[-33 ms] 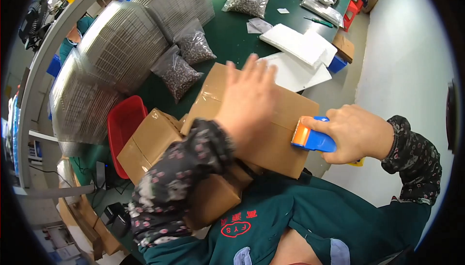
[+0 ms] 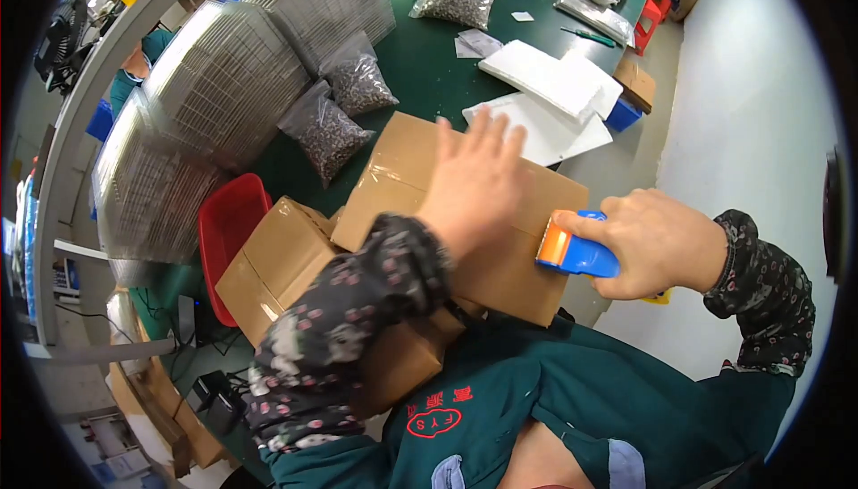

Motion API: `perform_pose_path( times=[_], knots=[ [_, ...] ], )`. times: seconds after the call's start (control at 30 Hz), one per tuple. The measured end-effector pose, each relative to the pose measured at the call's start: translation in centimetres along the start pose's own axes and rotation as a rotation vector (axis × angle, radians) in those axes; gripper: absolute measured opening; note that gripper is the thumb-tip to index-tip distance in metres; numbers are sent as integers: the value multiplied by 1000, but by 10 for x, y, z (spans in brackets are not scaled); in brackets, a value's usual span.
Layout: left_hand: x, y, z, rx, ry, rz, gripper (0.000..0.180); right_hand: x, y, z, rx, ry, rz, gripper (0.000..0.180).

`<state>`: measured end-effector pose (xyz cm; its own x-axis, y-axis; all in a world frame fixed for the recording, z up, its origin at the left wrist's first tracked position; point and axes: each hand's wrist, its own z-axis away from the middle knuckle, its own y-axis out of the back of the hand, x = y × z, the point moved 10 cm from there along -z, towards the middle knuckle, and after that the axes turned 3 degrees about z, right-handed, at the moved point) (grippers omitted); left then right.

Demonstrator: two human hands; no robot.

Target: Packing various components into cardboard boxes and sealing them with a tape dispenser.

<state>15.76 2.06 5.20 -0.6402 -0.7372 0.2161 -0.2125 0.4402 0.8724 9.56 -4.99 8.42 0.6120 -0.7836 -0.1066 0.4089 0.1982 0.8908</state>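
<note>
A closed brown cardboard box sits tilted in front of me, with clear tape shining on its left part. My left hand is over the top of this box, fingers outstretched and slightly blurred, holding nothing. My right hand is closed round a blue tape dispenser with an orange front. The dispenser's front end is against the top of the box near its right edge. To the left, a second cardboard box stands partly behind my left forearm. Another box shows below, close to my body.
A red tray lies at the left. Behind are bags of small grey pieces and stacked clear plastic trays. White foam sheets lie on the green table beyond the box. A co-worker's sleeve shows beyond the frame.
My left hand has slid a little to the right over the box top. My right hand and the tape dispenser have hardly moved.
</note>
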Motion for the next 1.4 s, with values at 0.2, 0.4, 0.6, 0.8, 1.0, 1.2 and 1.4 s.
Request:
perform_pose_path(
  times=[0.2,0.4,0.6,0.8,1.0,1.2,1.4],
  knots=[
    [18,-36,0,-243,72,16,37,1,-3,12,131,62,-35,54],
    [19,-35,0,-151,13,-7,32,21,-27,47,288,105,-148,60],
    [20,-31,-3,-229,27,-74,32,50,-95,71,116,30,-281,62],
    [16,-38,-5,-228,21,-86,33,38,-84,27,395,154,-242,53],
    [21,-40,-7,-278,-5,-85,33,10,-105,4,-42,153,-118,26],
    [18,-40,-6,-264,-10,-66,35,49,-217,11,144,-125,-352,36],
    [32,-24,7,-167,73,-30,48,142,-339,120,108,-556,-428,40]
  ],
)
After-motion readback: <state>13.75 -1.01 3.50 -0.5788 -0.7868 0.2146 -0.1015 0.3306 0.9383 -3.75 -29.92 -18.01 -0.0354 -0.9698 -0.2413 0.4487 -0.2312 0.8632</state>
